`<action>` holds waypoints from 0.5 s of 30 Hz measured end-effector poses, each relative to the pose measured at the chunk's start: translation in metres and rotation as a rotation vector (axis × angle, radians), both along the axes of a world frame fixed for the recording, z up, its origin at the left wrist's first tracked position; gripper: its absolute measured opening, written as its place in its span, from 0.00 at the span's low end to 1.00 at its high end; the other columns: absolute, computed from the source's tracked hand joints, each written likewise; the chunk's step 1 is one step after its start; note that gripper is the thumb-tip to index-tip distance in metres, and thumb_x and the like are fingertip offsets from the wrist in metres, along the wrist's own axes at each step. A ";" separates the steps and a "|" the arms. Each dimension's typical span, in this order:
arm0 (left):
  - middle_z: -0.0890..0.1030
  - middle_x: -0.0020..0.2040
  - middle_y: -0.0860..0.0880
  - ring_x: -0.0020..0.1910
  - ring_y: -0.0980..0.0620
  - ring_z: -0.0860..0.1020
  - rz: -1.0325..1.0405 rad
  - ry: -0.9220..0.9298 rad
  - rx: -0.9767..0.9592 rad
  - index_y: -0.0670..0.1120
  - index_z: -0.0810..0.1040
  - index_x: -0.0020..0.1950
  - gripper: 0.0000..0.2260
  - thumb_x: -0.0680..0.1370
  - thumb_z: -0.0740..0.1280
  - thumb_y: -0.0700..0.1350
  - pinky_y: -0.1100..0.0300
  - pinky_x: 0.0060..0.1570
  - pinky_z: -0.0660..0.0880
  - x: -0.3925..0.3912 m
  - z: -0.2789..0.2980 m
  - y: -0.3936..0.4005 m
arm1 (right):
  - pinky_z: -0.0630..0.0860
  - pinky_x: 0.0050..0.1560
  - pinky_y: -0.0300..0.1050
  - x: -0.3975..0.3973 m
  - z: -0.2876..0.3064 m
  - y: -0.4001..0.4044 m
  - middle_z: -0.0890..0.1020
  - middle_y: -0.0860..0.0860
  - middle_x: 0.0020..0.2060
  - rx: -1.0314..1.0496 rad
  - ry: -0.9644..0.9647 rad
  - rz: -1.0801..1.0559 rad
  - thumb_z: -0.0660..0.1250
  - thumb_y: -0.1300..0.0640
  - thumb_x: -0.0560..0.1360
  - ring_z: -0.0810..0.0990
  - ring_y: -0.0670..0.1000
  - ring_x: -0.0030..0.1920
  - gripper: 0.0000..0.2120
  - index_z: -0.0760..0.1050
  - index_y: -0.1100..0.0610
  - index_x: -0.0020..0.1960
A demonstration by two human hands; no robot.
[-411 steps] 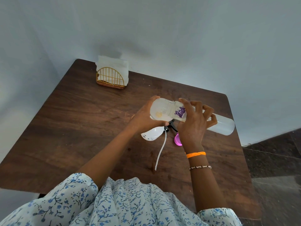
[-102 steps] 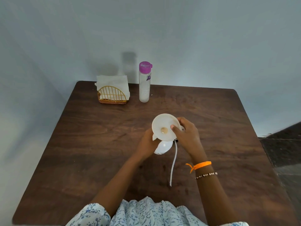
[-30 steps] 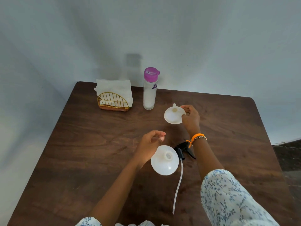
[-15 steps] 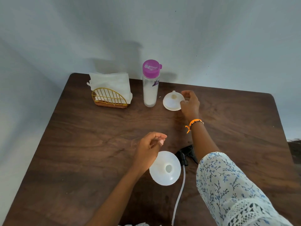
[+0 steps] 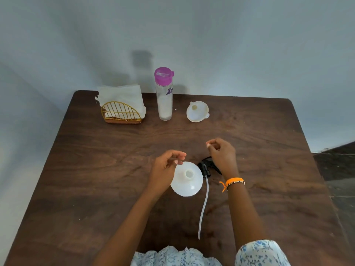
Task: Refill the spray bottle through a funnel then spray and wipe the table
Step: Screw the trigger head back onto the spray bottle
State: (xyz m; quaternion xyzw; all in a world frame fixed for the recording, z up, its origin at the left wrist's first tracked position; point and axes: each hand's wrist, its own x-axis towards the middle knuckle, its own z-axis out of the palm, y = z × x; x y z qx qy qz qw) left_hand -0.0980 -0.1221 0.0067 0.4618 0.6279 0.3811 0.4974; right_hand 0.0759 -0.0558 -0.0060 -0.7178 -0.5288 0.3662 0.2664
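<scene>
The white spray bottle [image 5: 187,180] stands uncapped in the middle of the brown table [image 5: 92,169], its open neck facing up. Its black spray head [image 5: 207,167] lies just right of it, the dip tube [image 5: 203,206] trailing toward me. My left hand [image 5: 164,167] is loosely curled against the bottle's left shoulder, gripping nothing. My right hand [image 5: 222,153] hovers empty above the spray head, fingers loosely bent. The white funnel [image 5: 197,111] lies at the back of the table, apart from both hands. The clear refill bottle [image 5: 164,96] with a pink cap stands upright left of the funnel.
A gold wire napkin holder [image 5: 122,113] with white paper napkins [image 5: 123,96] sits at the back left, beside the refill bottle. Grey walls close off the back and left of the table. A dark floor shows past the right edge.
My right hand set the funnel down beside the refill bottle, let go and drew back over the spray head. My left hand stayed by the spray bottle.
</scene>
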 end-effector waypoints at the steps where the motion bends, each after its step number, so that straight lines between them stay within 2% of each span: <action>1: 0.81 0.49 0.56 0.48 0.57 0.78 -0.033 0.011 0.005 0.52 0.79 0.49 0.12 0.77 0.62 0.35 0.53 0.52 0.77 0.000 0.002 -0.003 | 0.71 0.43 0.42 0.000 -0.002 -0.010 0.80 0.47 0.38 -0.030 -0.044 0.043 0.63 0.59 0.75 0.77 0.49 0.42 0.06 0.78 0.52 0.45; 4: 0.80 0.55 0.54 0.54 0.56 0.77 -0.140 0.041 0.014 0.52 0.78 0.54 0.15 0.75 0.63 0.33 0.50 0.57 0.75 0.002 0.004 -0.012 | 0.73 0.49 0.48 -0.002 -0.011 -0.032 0.79 0.54 0.54 -0.105 -0.275 0.221 0.57 0.57 0.78 0.77 0.56 0.53 0.12 0.77 0.55 0.55; 6: 0.79 0.57 0.54 0.57 0.55 0.75 -0.169 0.046 0.026 0.53 0.77 0.56 0.19 0.74 0.62 0.30 0.50 0.59 0.73 0.004 0.003 -0.017 | 0.72 0.45 0.49 -0.005 -0.017 -0.045 0.73 0.55 0.59 -0.150 -0.394 0.295 0.56 0.54 0.79 0.77 0.60 0.51 0.13 0.74 0.53 0.60; 9: 0.78 0.57 0.56 0.58 0.53 0.74 -0.180 0.046 0.060 0.58 0.76 0.55 0.21 0.73 0.63 0.32 0.55 0.59 0.73 0.006 0.002 -0.026 | 0.72 0.42 0.49 -0.007 -0.022 -0.062 0.70 0.55 0.60 -0.144 -0.466 0.333 0.60 0.52 0.77 0.77 0.60 0.51 0.15 0.68 0.52 0.63; 12: 0.76 0.56 0.58 0.57 0.54 0.74 -0.207 0.089 0.089 0.62 0.74 0.54 0.20 0.73 0.66 0.36 0.70 0.50 0.71 0.007 0.000 -0.033 | 0.76 0.47 0.53 -0.006 -0.021 -0.070 0.74 0.55 0.57 -0.114 -0.451 0.305 0.64 0.53 0.74 0.76 0.59 0.53 0.17 0.68 0.53 0.62; 15: 0.76 0.57 0.58 0.57 0.55 0.73 -0.226 0.092 0.113 0.61 0.72 0.55 0.18 0.73 0.67 0.40 0.74 0.48 0.68 0.008 0.000 -0.037 | 0.75 0.49 0.51 0.000 -0.019 -0.073 0.76 0.57 0.55 -0.112 -0.399 0.241 0.67 0.55 0.71 0.76 0.59 0.53 0.18 0.68 0.57 0.59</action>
